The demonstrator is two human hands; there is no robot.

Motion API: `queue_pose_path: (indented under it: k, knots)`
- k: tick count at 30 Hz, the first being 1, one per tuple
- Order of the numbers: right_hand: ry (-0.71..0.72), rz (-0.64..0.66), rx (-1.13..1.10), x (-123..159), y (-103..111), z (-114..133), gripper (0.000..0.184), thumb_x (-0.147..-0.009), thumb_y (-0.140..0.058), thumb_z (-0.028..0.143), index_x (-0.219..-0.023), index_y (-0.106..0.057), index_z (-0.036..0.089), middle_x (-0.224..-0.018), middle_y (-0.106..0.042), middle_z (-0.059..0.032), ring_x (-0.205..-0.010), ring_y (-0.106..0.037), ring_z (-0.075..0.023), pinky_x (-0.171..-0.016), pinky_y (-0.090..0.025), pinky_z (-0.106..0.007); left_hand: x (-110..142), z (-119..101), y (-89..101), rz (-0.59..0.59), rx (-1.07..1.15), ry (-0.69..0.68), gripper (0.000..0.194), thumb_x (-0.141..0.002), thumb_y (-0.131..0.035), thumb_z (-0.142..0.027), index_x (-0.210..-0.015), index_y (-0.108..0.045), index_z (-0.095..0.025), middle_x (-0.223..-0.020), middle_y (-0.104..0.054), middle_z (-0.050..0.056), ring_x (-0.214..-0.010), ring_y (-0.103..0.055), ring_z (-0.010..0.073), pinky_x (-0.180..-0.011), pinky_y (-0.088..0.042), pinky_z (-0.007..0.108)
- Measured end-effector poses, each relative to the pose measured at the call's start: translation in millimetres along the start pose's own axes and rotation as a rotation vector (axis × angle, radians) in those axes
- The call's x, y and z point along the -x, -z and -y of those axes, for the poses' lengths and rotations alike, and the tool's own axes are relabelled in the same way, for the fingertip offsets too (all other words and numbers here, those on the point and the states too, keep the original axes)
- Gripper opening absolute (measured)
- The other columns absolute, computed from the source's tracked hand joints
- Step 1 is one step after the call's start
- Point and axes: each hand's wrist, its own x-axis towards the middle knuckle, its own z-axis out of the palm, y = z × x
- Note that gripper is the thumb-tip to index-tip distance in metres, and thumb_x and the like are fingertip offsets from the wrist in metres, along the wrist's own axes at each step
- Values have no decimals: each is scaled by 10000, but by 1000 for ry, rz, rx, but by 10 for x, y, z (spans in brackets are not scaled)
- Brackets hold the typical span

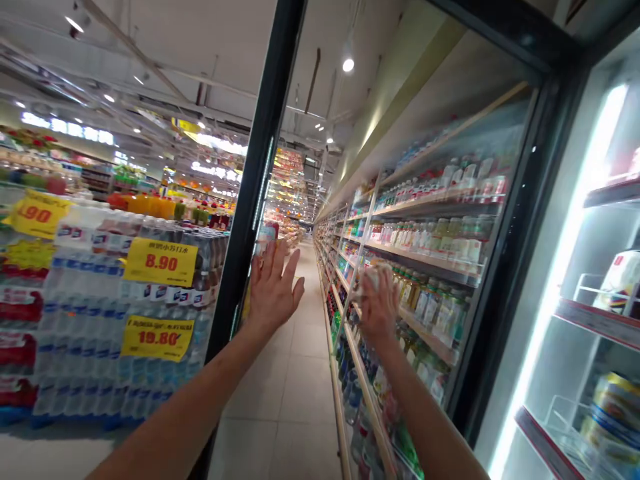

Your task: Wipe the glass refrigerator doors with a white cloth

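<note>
A glass cooler door [420,60] with a black frame stands swung out in front of me. My left hand [274,287] is raised near its left frame bar, fingers spread, palm toward the pane; it appears to rest on the glass. Farther right, my right hand [383,307] is up against the same pane, smeared by motion. Its fingers are bent over a pale, crumpled cloth [369,281], whose edges are blurred.
The lit cooler [565,320] at right has shelves with cans [613,407] and a white package [620,280]. Bottle-filled shelves [425,253] and a tiled aisle [305,373] show through the glass. Stacked bottled drinks [85,320] with yellow price signs [160,262] stand at left.
</note>
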Motion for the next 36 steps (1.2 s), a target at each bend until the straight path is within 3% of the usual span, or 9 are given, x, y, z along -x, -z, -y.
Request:
queue_pose_path:
  k: [5, 7, 11, 14, 19, 21, 29, 32, 36]
  knots:
    - [-533, -223, 78, 62, 123, -614, 506, -815, -340, 186, -1317, -385, 137, -1397, -323, -185, -1308, -274, -310, -1008, -272, -565, -1, -21, 46, 4, 11, -8, 563, -828, -462, -302, -1353, -292, -194, -1440, -242, 121, -1352, -132, 246, -1083, -111, 486]
    - [-484, -217, 51, 69, 80, -454, 506, -816, -339, 182, -1319, -383, 148, -1412, -300, -173, -1316, -258, -307, -1014, -274, -558, 1, -22, 42, -7, 19, -5, 570, -826, -466, -299, -1357, -283, -203, -1439, -248, 115, -1351, -140, 245, -1083, -112, 484]
    - [-94, -47, -61, 150, -66, 192, 487, -819, -388, 151, -1296, -413, 244, -1424, -309, -99, -1332, -235, -269, -1030, -285, -514, 6, -9, 3, -25, 30, 5, 585, -823, -477, -297, -1364, -268, -221, -1438, -255, 103, -1347, -162, 245, -1084, -119, 475]
    - [41, 27, -70, 278, -61, 236, 460, -806, -438, 155, -1246, -465, 285, -1408, -346, -71, -1326, -251, -264, -1030, -283, -513, 9, 1, -13, -25, 39, -1, 582, -824, -478, -295, -1363, -271, -223, -1438, -256, 103, -1346, -166, 245, -1085, -119, 473]
    - [-412, -167, 104, 448, 144, -531, 491, -813, -353, 176, -1300, -408, 189, -1378, -372, -148, -1299, -306, -280, -1003, -293, -563, 8, -6, 8, -21, 42, -1, 570, -820, -477, -297, -1354, -292, -216, -1433, -267, 106, -1347, -160, 246, -1088, -109, 470]
    - [-542, -231, 136, 448, 166, -633, 511, -810, -339, 183, -1320, -381, 163, -1376, -364, -168, -1295, -310, -290, -999, -298, -574, 6, -9, 10, -16, 34, -1, 568, -819, -477, -296, -1351, -298, -211, -1431, -271, 109, -1347, -157, 246, -1088, -110, 469]
    - [-28, 43, -70, 516, -73, 282, 542, -813, -410, 146, -1333, -343, 283, -1430, -300, -84, -1327, -246, -278, -1020, -293, -538, 14, 19, -58, -39, -2, -17, 524, -822, -479, -303, -1318, -357, -190, -1420, -295, 125, -1340, -187, 251, -1077, -142, 473]
    - [-122, -20, -16, 633, 11, -7, 520, -819, -396, 165, -1329, -357, 259, -1423, -308, -103, -1322, -256, -282, -1025, -271, -552, 18, 24, -48, -32, 12, -14, 523, -823, -473, -298, -1321, -352, -193, -1420, -296, 120, -1343, -179, 247, -1079, -139, 472]
    - [-486, -171, 98, 760, 146, -600, 517, -827, -331, 197, -1343, -341, 167, -1411, -307, -158, -1313, -269, -301, -1015, -273, -573, 17, 11, 2, -10, 14, -3, 517, -827, -461, -300, -1320, -345, -200, -1432, -274, 108, -1350, -152, 239, -1084, -126, 472]
